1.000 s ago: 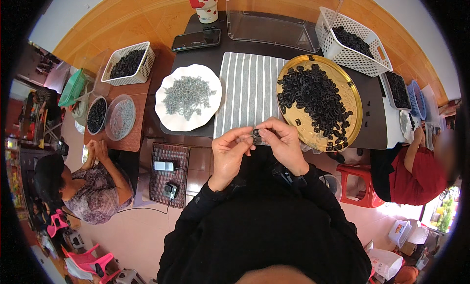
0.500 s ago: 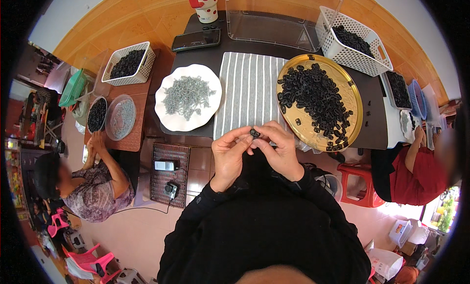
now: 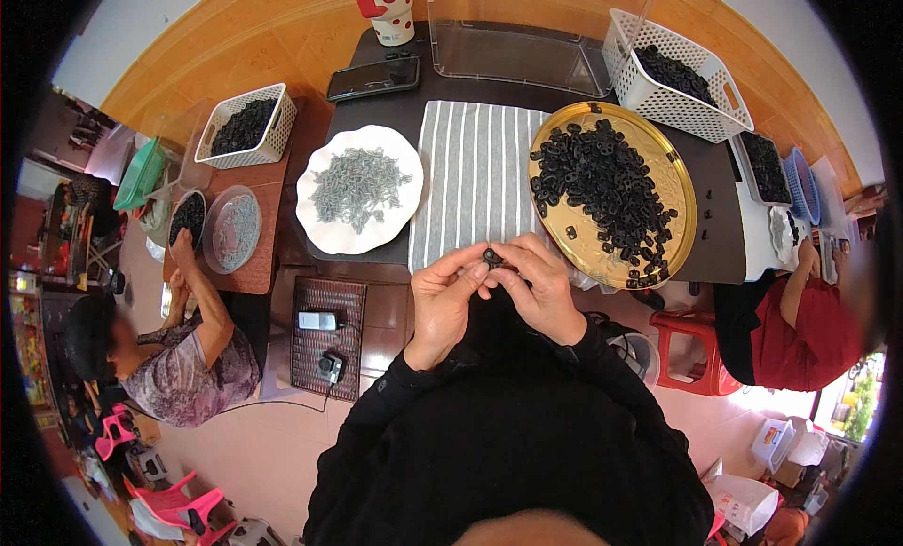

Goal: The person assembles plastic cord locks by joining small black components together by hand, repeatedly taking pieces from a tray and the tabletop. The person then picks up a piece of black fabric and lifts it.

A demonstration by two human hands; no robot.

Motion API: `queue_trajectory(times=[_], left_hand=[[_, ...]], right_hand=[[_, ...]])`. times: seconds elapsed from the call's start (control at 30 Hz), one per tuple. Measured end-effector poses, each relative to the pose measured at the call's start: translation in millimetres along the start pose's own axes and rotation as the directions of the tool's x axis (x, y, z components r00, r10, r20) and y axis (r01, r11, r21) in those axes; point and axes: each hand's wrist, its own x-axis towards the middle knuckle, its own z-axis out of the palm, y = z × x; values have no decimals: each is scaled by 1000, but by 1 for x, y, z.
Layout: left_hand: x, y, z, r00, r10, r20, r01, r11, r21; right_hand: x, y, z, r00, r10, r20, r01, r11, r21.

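The left hand [image 3: 440, 297] and right hand [image 3: 544, 292], fingers curled nearly closed, pinched one small black part [image 3: 491, 256] at the near edge of one striped cloth [image 3: 475, 170]. One white plate [image 3: 311, 207] stood left; one gold tray [image 3: 589, 260], right.

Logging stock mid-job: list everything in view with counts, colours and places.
Small part: one, black, held centre
Table: one, dark, centre
Plate of metal pieces: one, white, left
Cloth: one, grey-white striped, centre
Tray with black pile: one, gold, right
Phone: one, black, behind plate
Tumbler: one, white-red, behind phone
Bin: one, clear, back
Black-filled baskets: two, white, back right, far left
Woven tray: one, brown, lower left
Stool: one, red, right
Co-workers: two, patterned and red tops, both sides
Background clutter: uncounted, mixed, edges
Left hand, right hand: one each, black-sleeved, centre
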Motion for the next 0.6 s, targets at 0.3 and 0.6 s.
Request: queue_trajectory(times=[0.3,0.6], left_hand=[[-3,1,5,999,35,-28,-34,999,40],[-4,1,7,998,41,-53,-38,998,56]], right_hand=[[-3,-2,0,991,125,-54,-114,979,168],[-6,1,6,972,199,-128,-155,943,296]])
